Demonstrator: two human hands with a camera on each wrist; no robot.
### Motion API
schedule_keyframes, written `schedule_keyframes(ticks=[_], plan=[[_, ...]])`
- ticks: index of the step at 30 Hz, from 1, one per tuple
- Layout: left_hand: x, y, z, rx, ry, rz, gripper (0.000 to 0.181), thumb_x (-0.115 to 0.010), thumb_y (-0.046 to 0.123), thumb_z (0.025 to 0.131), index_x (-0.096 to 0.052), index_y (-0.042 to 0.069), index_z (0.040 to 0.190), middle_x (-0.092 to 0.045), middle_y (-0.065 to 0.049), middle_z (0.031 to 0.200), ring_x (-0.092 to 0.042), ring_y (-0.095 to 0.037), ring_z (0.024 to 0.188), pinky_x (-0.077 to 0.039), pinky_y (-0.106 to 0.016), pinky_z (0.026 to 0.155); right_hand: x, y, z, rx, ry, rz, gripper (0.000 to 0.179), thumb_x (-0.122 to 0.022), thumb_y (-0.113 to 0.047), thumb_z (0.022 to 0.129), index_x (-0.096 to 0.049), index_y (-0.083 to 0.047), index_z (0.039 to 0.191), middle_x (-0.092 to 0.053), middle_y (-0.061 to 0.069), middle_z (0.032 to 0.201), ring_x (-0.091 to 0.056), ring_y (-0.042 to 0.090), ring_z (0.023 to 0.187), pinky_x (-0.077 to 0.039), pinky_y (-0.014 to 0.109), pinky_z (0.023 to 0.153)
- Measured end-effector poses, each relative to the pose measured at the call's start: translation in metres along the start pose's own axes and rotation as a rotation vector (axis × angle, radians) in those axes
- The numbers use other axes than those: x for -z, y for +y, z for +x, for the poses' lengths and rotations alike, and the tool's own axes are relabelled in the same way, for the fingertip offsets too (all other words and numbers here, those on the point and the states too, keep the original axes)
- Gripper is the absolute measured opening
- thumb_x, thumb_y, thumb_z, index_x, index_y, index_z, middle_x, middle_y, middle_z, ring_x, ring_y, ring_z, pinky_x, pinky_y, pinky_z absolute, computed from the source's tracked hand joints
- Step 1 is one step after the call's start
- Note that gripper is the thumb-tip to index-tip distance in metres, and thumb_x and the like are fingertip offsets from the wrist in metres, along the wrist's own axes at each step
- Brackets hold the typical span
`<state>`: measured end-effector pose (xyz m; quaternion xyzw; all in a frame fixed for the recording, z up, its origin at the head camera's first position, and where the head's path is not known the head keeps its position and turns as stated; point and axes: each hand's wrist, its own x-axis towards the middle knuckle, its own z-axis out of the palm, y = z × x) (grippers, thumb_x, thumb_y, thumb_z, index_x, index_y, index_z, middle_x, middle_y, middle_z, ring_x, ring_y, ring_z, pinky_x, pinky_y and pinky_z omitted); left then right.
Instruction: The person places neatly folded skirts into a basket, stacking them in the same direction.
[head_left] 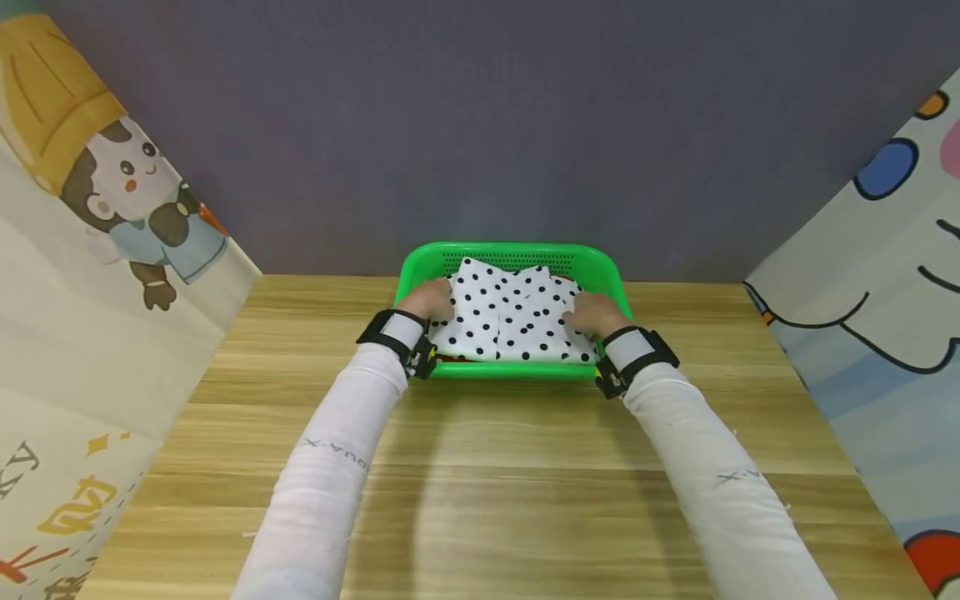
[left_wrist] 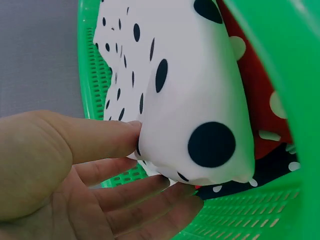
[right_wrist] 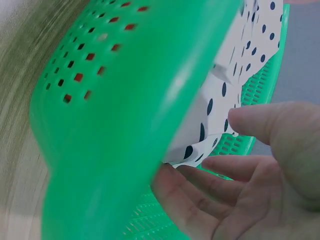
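Note:
A folded white cloth with black polka dots (head_left: 510, 312) lies in a green plastic basket (head_left: 510, 372). My left hand (head_left: 427, 300) holds the cloth's left end, its thumb against the fold and fingers beneath, as the left wrist view shows. At the other end, my right hand (head_left: 597, 315) has its thumb by the cloth edge and its fingertips under it, just inside the basket rim. Beneath the white cloth, a red cloth with white dots (left_wrist: 257, 82) and a dark dotted cloth (left_wrist: 272, 170) show in the left wrist view.
The basket stands at the far edge of a wood-grain table (head_left: 510, 492), close to a dark grey wall (head_left: 495, 133). Cartoon-printed sheets flank the table, one on the left (head_left: 112, 333) and one on the right (head_left: 862, 358).

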<state>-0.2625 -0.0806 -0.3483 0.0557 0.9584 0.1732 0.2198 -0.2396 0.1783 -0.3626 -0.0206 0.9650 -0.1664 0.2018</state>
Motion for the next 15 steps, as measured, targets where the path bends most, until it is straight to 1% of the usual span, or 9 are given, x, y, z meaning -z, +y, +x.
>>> schedule_keyframes(ticks=[3, 4, 5, 7, 9, 10, 11, 13, 15], plan=[[0.000, -0.002, -0.001, -0.003, -0.010, 0.000, 0.042, -0.047, 0.002, 0.085, -0.044, -0.003, 0.127, -0.051, -0.017, 0.117, -0.049, -0.025, 0.084, -0.040, -0.025, 0.061, 0.000, 0.000, 0.000, 0.023, -0.014, 0.004, 0.031, -0.041, -0.023, 0.094, -0.052, 0.005, 0.098, -0.049, 0.012, 0.076, -0.049, 0.019, 0.061, -0.046, 0.027, 0.053], [0.000, -0.002, -0.001, -0.005, -0.009, -0.001, 0.044, -0.048, 0.002, 0.085, -0.043, -0.003, 0.129, -0.050, -0.018, 0.120, -0.049, -0.025, 0.086, -0.040, -0.025, 0.062, 0.000, 0.000, 0.000, 0.033, -0.016, 0.001, 0.031, -0.040, -0.023, 0.094, -0.051, 0.005, 0.099, -0.048, 0.012, 0.077, -0.049, 0.020, 0.062, -0.046, 0.029, 0.055], [0.000, -0.003, -0.001, -0.008, -0.004, -0.005, 0.046, -0.048, 0.002, 0.085, -0.042, -0.003, 0.130, -0.050, -0.018, 0.122, -0.050, -0.025, 0.088, -0.041, -0.025, 0.063, 0.000, 0.000, -0.001, 0.045, -0.010, -0.003, 0.033, -0.040, -0.023, 0.094, -0.051, 0.007, 0.104, -0.052, 0.016, 0.082, -0.051, 0.022, 0.067, -0.048, 0.032, 0.060], [0.000, -0.004, -0.002, -0.017, 0.017, -0.001, 0.051, -0.049, 0.003, 0.084, -0.039, -0.003, 0.134, -0.049, -0.018, 0.125, -0.050, -0.026, 0.090, -0.043, -0.026, 0.065, 0.001, 0.001, -0.001, 0.069, 0.011, -0.017, 0.039, -0.038, -0.021, 0.095, -0.048, 0.010, 0.117, -0.055, 0.024, 0.100, -0.056, 0.030, 0.084, -0.049, 0.039, 0.075], [0.001, -0.004, -0.004, -0.031, 0.044, 0.003, 0.051, -0.051, 0.005, 0.084, -0.040, -0.002, 0.133, -0.050, -0.017, 0.124, -0.052, -0.025, 0.091, -0.045, -0.027, 0.066, 0.002, 0.003, -0.002, 0.094, 0.048, -0.015, 0.044, -0.038, -0.019, 0.095, -0.043, 0.011, 0.127, -0.050, 0.028, 0.119, -0.053, 0.035, 0.100, -0.046, 0.044, 0.085], [0.001, -0.004, -0.005, -0.037, 0.058, 0.003, 0.049, -0.052, 0.006, 0.084, -0.042, -0.002, 0.131, -0.052, -0.017, 0.122, -0.052, -0.025, 0.090, -0.046, -0.028, 0.067, 0.003, 0.003, -0.003, 0.107, 0.075, -0.019, 0.044, -0.038, -0.018, 0.095, -0.042, 0.010, 0.129, -0.049, 0.028, 0.124, -0.052, 0.035, 0.104, -0.045, 0.044, 0.087], [0.002, -0.004, -0.007, -0.044, 0.070, 0.002, 0.047, -0.053, 0.007, 0.084, -0.044, -0.002, 0.129, -0.053, -0.016, 0.118, -0.053, -0.025, 0.089, -0.047, -0.029, 0.068, 0.003, 0.004, -0.004, 0.122, 0.105, -0.021, 0.042, -0.038, -0.016, 0.094, -0.044, 0.009, 0.128, -0.050, 0.027, 0.124, -0.052, 0.035, 0.104, -0.045, 0.044, 0.085], [0.003, -0.003, -0.010, -0.060, 0.091, -0.001, 0.042, -0.053, 0.009, 0.085, -0.047, -0.002, 0.126, -0.054, -0.015, 0.115, -0.054, -0.025, 0.089, -0.048, -0.030, 0.069, 0.004, 0.005, -0.004, 0.149, 0.162, -0.023, 0.033, -0.037, -0.014, 0.094, -0.052, 0.007, 0.116, -0.056, 0.023, 0.105, -0.056, 0.031, 0.087, -0.047, 0.039, 0.072], [0.004, -0.003, -0.013, -0.079, 0.117, -0.001, 0.040, -0.052, 0.012, 0.087, -0.049, -0.001, 0.125, -0.055, -0.014, 0.116, -0.054, -0.025, 0.090, -0.048, -0.031, 0.072, 0.005, 0.007, -0.005, 0.180, 0.223, -0.031, 0.025, -0.037, -0.013, 0.094, -0.055, 0.004, 0.100, -0.054, 0.016, 0.085, -0.052, 0.025, 0.070, -0.042, 0.032, 0.058]])
